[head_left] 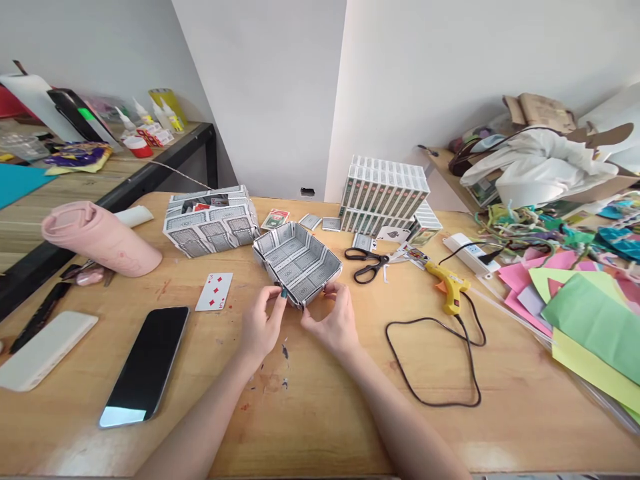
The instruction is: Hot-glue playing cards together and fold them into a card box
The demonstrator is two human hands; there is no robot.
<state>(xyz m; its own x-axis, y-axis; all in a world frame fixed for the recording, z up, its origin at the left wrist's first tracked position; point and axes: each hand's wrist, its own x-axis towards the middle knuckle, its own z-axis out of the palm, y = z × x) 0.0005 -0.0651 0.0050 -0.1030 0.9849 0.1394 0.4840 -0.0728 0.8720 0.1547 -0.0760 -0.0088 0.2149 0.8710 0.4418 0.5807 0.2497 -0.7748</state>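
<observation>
An open tray made of grey-backed playing cards point(295, 257) rests on the table in front of me, turned at an angle. My left hand point(264, 317) pinches its near left edge between thumb and fingers. At the near right corner, the thumb and fingers of my right hand point(334, 319) close on the tray's wall. Behind it to the left stands a larger box of the same cards point(213, 223), with red card pieces inside. A three of diamonds card point(215, 292) lies face up left of my left hand. Black-handled scissors point(367, 265) lie right of the tray.
Stacked card packs point(383, 197) stand at the back. A yellow glue gun point(451, 287) with a looping black cord and a white power strip point(470, 253) lie right. Coloured paper point(590, 320) covers the right side. A phone point(146, 363), power bank point(47, 350) and pink tumbler point(103, 239) are left.
</observation>
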